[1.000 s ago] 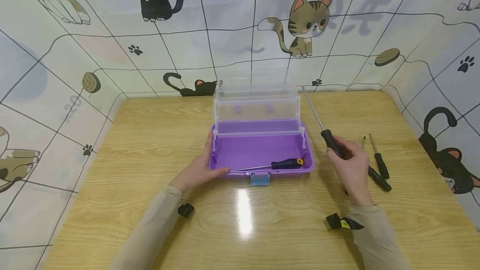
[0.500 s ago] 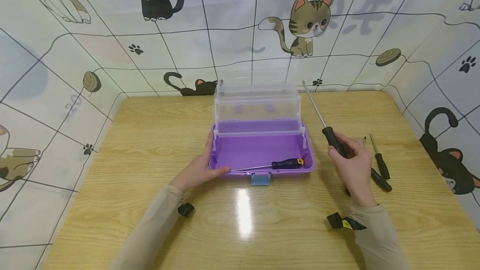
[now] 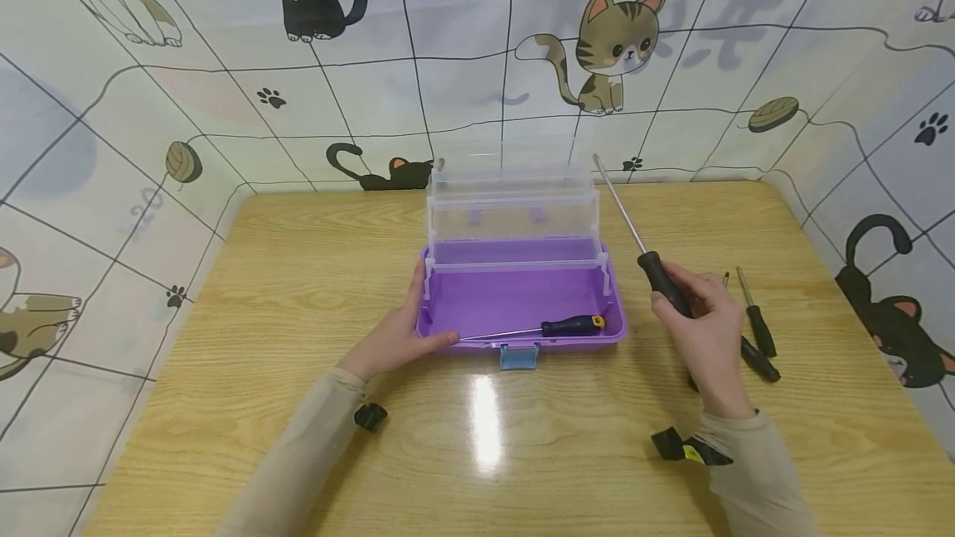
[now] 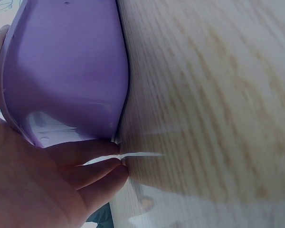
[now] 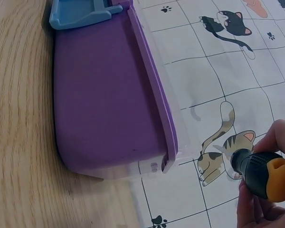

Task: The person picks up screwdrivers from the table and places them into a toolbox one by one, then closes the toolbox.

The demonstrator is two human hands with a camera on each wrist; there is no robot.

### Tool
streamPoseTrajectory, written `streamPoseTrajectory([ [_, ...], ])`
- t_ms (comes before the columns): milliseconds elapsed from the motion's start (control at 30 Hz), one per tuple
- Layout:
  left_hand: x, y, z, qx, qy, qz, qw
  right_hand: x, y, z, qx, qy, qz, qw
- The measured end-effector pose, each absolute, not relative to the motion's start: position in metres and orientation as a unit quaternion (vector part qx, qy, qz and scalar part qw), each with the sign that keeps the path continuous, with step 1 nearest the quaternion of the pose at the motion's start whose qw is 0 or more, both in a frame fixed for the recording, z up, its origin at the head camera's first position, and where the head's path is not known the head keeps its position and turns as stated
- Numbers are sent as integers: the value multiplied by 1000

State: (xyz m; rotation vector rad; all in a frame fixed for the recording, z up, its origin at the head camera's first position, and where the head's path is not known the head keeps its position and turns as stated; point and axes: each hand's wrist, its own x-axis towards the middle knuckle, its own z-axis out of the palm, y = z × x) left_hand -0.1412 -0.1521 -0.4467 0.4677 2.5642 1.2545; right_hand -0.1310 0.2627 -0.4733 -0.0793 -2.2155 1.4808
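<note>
A purple toolbox (image 3: 500, 298) stands on the table with its clear lid (image 3: 515, 189) raised at the back. My left hand (image 3: 391, 348) holds its left front corner, thumb over the front rim and the other fingers along the end wall (image 4: 71, 71). Inside, along the front, lies a screwdriver (image 3: 570, 326) with a dark handle and yellow end. To the right of the box, my right hand (image 3: 705, 330) grips a long screwdriver (image 3: 662, 278) by its black handle, shaft pointing away and up. The handle's orange end (image 5: 278, 180) shows in the right wrist view.
More black-handled screwdrivers lie to the right, a smaller one (image 3: 760, 330) and another (image 3: 759, 360) partly hidden by my right hand. A blue latch (image 3: 518, 357) hangs at the box front. A cat-printed wall covering (image 3: 462, 98) surrounds the wooden table (image 3: 313, 272).
My right hand has shifted slightly to the right, and the held screwdriver's tip has risen a little, then swung slightly left. The left hand and toolbox stay put.
</note>
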Motion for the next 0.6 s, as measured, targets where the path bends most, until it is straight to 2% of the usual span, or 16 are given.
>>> streamPoseTrajectory([
  [100,-141,-152,-448,159,879,432,121,-117,240,-436,-40,-808,546,219],
  [267,-141,-152,-448,158,881,430,118,-102,217,-397,-47,-806,556,199],
  [400,-141,-152,-449,159,884,424,116,-98,212,-388,-46,-806,560,184],
  [600,-141,-152,-448,155,884,424,121,-101,216,-398,-28,-813,553,179],
])
